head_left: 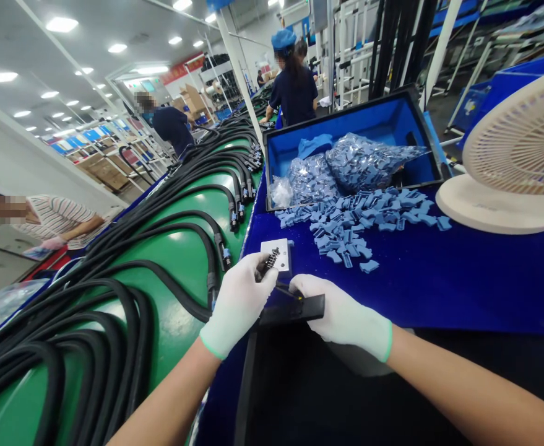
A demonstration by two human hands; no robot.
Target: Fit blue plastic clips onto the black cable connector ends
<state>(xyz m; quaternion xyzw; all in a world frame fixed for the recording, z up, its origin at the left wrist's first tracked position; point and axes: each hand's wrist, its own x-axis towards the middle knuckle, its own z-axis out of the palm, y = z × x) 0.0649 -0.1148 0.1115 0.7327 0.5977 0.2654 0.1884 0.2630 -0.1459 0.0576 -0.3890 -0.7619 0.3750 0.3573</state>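
My left hand [244,291], in a white glove, is closed on a small black ribbed part [272,257], its fingers pinching it over a silver metal block [284,266] on the blue table. My right hand [334,310], gloved too, is closed on a flat black piece [313,306] whose kind I cannot make out. Thin dark wire [288,290] with a small yellow spot runs between the two hands. The right fingertips are partly hidden behind the black piece.
Loose blue plastic clips [359,217] lie beyond my hands, before a blue bin [395,130] of bagged clips. A fan [499,201] stands right. Thick black cables [132,322] cover the green conveyor [179,334] at left. Several people work farther off.
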